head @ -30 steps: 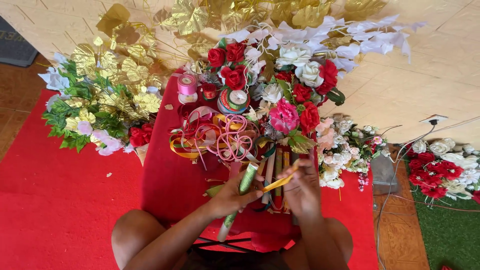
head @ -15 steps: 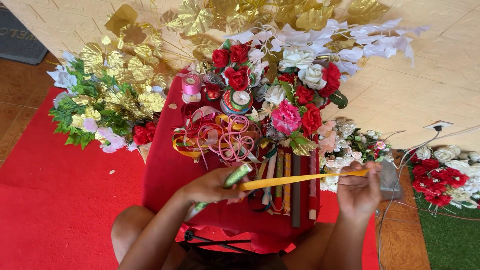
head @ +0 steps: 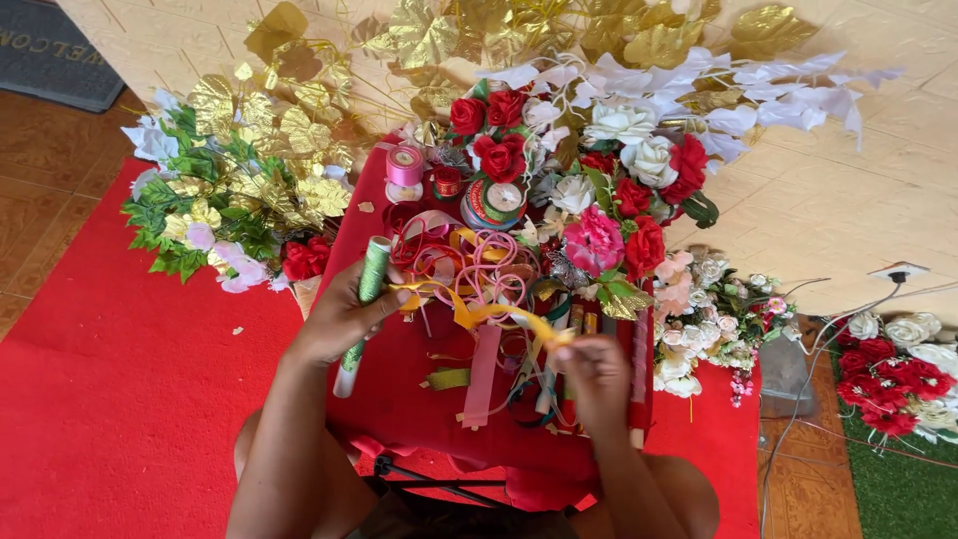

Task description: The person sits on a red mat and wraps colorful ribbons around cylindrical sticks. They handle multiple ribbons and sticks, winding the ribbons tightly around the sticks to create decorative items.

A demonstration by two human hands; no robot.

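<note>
The left hand (head: 344, 314) grasps a green stick (head: 361, 314) and one end of a yellow ribbon (head: 479, 311); the right hand (head: 591, 364), at 3 o'clock, pinches the other end. The ribbon looks light and floppy, best held at the ends.

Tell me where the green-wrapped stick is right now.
In the head view, the green-wrapped stick is upright in the left hand, at the left edge of the red-covered table, beside the curled ribbons.

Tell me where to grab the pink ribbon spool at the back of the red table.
Grip the pink ribbon spool by its round sides, coming straight down from above: it stands upright on its flat end, the top open, though a red spool sits close on its right.
</note>
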